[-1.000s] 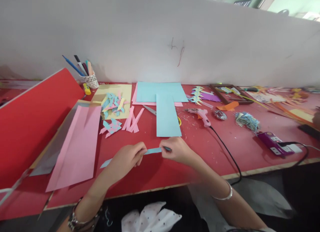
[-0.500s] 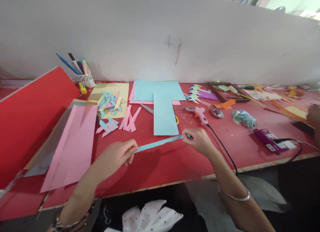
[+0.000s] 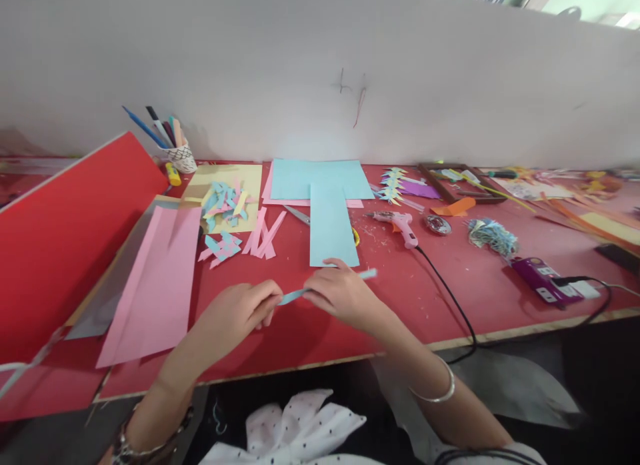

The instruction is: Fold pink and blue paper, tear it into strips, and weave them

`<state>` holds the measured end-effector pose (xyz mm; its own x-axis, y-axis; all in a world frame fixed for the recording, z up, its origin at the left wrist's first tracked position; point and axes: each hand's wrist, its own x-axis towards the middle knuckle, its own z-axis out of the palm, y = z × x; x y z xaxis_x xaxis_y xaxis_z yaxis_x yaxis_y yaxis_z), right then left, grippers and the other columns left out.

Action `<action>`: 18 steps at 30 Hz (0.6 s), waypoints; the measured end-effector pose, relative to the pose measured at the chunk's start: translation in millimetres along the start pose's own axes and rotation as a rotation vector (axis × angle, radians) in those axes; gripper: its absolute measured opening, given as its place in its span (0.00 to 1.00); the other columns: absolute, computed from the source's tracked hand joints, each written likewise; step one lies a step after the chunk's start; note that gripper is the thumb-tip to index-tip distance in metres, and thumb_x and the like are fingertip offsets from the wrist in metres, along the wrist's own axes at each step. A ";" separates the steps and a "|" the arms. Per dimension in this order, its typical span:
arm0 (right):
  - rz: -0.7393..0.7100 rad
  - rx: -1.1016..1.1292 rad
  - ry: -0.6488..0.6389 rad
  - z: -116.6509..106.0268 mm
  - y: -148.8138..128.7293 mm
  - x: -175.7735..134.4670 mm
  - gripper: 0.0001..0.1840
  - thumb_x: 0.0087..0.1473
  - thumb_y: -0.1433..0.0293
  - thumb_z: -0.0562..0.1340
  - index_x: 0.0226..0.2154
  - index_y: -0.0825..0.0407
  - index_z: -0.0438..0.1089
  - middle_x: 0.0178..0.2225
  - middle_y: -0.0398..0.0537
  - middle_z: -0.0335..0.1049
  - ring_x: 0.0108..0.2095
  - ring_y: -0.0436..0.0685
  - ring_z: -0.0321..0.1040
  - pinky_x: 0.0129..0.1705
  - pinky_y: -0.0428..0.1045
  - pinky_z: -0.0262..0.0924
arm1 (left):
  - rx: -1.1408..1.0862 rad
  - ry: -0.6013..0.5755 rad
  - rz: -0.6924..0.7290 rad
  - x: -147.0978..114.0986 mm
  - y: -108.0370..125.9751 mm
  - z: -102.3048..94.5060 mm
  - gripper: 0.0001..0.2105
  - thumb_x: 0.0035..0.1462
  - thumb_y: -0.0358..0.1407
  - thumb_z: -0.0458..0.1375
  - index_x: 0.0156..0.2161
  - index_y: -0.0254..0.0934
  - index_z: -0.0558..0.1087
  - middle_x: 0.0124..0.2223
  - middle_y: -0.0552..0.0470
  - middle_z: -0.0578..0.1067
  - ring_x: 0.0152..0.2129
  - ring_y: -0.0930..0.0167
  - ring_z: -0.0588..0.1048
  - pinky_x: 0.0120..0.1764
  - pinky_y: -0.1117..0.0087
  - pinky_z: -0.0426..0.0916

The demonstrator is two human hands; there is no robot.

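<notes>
A narrow light-blue paper strip (image 3: 292, 296) stretches between my two hands, above the red table's front part. My left hand (image 3: 250, 306) pinches its left end. Fingers of my right hand (image 3: 345, 295) close on the strip near its middle, and the strip's far end sticks out beyond them to the right. Just behind my right hand lies a light-blue paper piece (image 3: 333, 228), overlapping a wider light-blue sheet (image 3: 290, 179). Scissors (image 3: 297, 214) are partly hidden under the paper. To the left are pink paper strips (image 3: 264, 235) and small folded paper pieces (image 3: 225, 205).
Pink sheets (image 3: 155, 291) and a red board (image 3: 70, 245) occupy the left. A pink glue gun (image 3: 400, 226) with a black cord lies right of centre, near a yarn bundle (image 3: 493, 237) and a purple power strip (image 3: 543, 281). A pen cup (image 3: 180, 157) stands by the wall.
My right hand has slid left along the blue strip, toward my left hand. My left hand still pinches the left end. The other person's hand at the right edge is no longer in view.
</notes>
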<state>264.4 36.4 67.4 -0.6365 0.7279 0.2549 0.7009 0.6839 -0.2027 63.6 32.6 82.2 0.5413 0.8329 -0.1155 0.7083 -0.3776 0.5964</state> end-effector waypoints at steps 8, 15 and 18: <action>0.048 0.243 -0.236 -17.7 18.9 -13.5 0.18 0.57 0.65 0.48 0.22 0.54 0.64 0.18 0.40 0.60 0.20 0.46 0.51 0.24 0.42 0.43 | 0.063 0.128 0.031 -17.7 -30.6 0.2 0.16 0.54 0.44 0.41 0.25 0.39 0.65 0.23 0.54 0.72 0.20 0.71 0.69 0.24 0.74 0.57; 0.149 0.533 -0.233 -27.6 28.9 -26.5 0.15 0.54 0.67 0.50 0.20 0.55 0.61 0.18 0.39 0.57 0.20 0.44 0.52 0.25 0.41 0.47 | -0.101 0.247 -0.069 -27.7 -43.5 -11.9 0.15 0.50 0.47 0.47 0.22 0.39 0.65 0.17 0.57 0.68 0.14 0.74 0.66 0.19 0.75 0.57; 0.257 0.679 -0.262 -24.7 22.7 -26.2 0.15 0.54 0.66 0.50 0.20 0.54 0.59 0.14 0.37 0.53 0.17 0.43 0.50 0.22 0.41 0.46 | -0.259 0.373 -0.139 -28.7 -47.1 -11.4 0.13 0.48 0.45 0.51 0.21 0.39 0.64 0.14 0.59 0.63 0.11 0.76 0.61 0.16 0.75 0.55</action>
<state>304.9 31.6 79.5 -0.5955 0.7979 -0.0935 0.5392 0.3108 -0.7827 9.5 31.1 66.5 0.2162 0.9748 0.0560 0.6009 -0.1780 0.7792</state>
